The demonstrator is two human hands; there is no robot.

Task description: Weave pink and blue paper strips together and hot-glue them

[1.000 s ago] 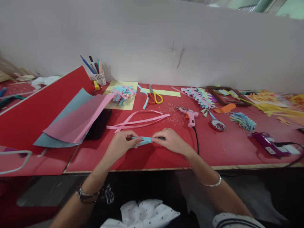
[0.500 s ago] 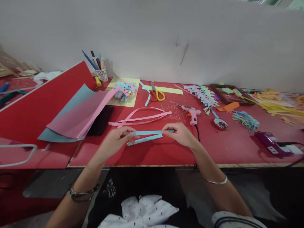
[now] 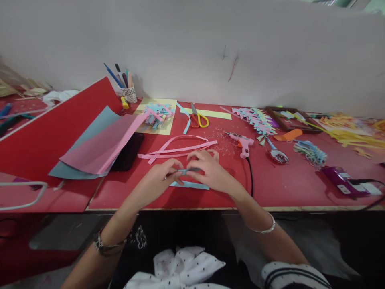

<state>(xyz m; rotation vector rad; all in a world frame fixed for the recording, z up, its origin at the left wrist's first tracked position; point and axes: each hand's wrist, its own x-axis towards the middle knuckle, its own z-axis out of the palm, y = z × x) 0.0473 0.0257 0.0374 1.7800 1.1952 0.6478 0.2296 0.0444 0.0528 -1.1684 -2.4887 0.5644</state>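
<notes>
My left hand (image 3: pixel 164 176) and my right hand (image 3: pixel 209 170) are close together above the red tabletop. Between their pinched fingertips is a light blue paper strip (image 3: pixel 182 171), mostly hidden by the fingers. Below them, a second stretch of light blue paper strip (image 3: pixel 192 185) runs sideways; whether it is joined to the held one I cannot tell. Just behind the hands lie several loose pink paper strips (image 3: pixel 180 153). To the right of my right hand rests a pink glue gun (image 3: pixel 246 147), its black cord trailing toward the front edge.
Yellow-handled scissors (image 3: pixel 202 120) lie at the back near a heap of paper pieces (image 3: pixel 156 114). Coloured sheets (image 3: pixel 99 144) and a black phone (image 3: pixel 129 152) are on the left. A fringed paper piece (image 3: pixel 257 121) and a purple device (image 3: pixel 344 181) are on the right.
My right hand has moved left toward my left hand, and the blue strip stretched between them is now largely covered by fingers. The other blue strip shows slightly nearer the front edge.
</notes>
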